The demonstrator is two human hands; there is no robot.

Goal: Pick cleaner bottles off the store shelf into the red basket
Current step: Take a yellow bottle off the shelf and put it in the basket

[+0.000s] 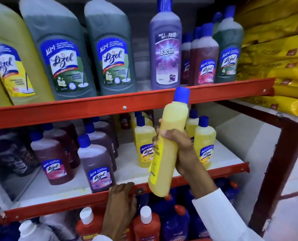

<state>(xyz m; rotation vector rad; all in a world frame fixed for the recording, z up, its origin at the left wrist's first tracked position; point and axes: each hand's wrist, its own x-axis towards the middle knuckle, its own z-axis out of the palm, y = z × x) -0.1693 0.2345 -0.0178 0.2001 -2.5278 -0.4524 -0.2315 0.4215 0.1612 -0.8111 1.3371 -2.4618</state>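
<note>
Where the right hand (177, 148) closes round its middle, one yellow cleaner bottle (167, 146), blue cap up and tilted, is held clear in front of the middle shelf (214, 159). Behind it: yellow bottles (204, 141) standing on that shelf. Left hand (123, 197): fingers resting, uncurled, on the red shelf edge (57, 204), holding nothing. Upper shelf: large green bottles (61, 54). Basket not visible.

1. Our right hand (177, 150) is raised, fingers wrapped tight, forearm angling up in a white sleeve.
2. Our left hand (122, 200) rests lower, palm down, fingers curled forward.
</note>
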